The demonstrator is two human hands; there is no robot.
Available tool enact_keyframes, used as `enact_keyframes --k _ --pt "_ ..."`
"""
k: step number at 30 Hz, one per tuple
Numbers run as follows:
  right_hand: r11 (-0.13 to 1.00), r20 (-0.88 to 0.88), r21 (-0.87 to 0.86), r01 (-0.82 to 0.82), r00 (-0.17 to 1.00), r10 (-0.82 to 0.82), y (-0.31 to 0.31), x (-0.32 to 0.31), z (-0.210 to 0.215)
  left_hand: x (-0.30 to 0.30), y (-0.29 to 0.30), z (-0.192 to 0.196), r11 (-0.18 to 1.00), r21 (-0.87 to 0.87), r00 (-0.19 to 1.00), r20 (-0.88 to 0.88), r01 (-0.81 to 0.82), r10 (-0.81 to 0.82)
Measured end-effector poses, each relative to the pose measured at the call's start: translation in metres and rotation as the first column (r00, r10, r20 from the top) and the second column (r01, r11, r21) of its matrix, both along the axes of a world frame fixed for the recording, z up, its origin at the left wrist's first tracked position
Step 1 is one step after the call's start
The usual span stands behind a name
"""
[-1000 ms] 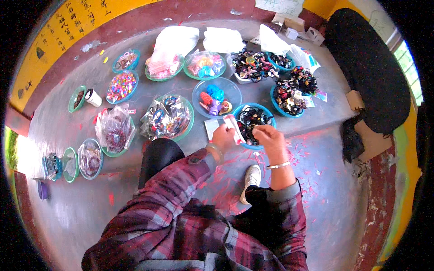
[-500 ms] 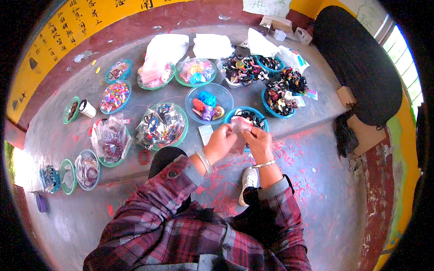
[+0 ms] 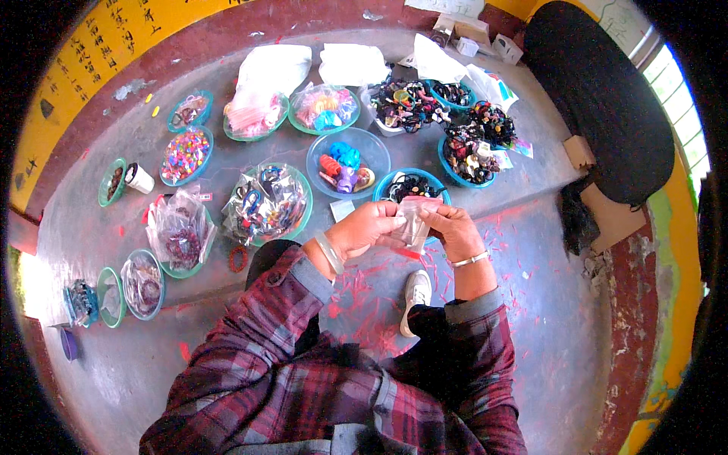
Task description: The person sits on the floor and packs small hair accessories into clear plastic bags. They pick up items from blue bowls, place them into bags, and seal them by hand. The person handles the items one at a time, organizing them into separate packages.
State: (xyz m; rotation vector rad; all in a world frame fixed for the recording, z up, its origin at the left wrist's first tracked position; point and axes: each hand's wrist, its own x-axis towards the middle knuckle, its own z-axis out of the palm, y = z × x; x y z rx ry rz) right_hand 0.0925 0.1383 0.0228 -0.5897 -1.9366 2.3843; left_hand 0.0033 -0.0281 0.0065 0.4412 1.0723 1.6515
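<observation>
Sitting at grey concrete ledge (image 3: pixel 98 227) crowded with bowls of hair accessories. Near edge: teal bowl of black hair ties (image 3: pixel 413 184). Just nearer, left hand (image 3: pixel 371 227) and right hand (image 3: pixel 453 227) both pinch small clear plastic bag (image 3: pixel 413 221).

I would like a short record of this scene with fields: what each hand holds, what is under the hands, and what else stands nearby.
left hand: pinches the left edge of a small clear plastic bag
right hand: pinches the right edge of the same bag
below hands: teal bowl of dark hair ties
nearby: clear bowl of bright clips; teal bowl of bagged items
surface: grey concrete ledge
person: plaid sleeves, bangle on each wrist
</observation>
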Motion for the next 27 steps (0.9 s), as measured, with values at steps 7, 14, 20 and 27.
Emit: enact_keyframes --k 7,14,20,27 --pt "0.934 0.0 0.345 0.088 0.996 -0.094 -0.007 -0.01 -0.021 0.001 0.008 -0.042 0.967 -0.162 0.928 -0.349 -0.196 0.13" --pt "0.754 -0.085 0.593 0.283 0.953 -0.29 -0.019 -0.013 -0.017 0.006 0.009 -0.027 0.909 -0.106 0.76 -0.592 -0.404 0.269" --pt "0.733 -0.136 0.607 0.307 0.949 -0.284 -0.02 -0.008 -0.017 0.003 0.009 -0.027 0.904 -0.076 0.737 -0.61 -0.421 0.292" --pt "0.726 -0.12 0.649 0.228 0.973 -0.198 -0.018 -0.005 -0.008 0.003 0.009 -0.028 0.914 -0.045 0.761 -0.571 -0.404 0.308"
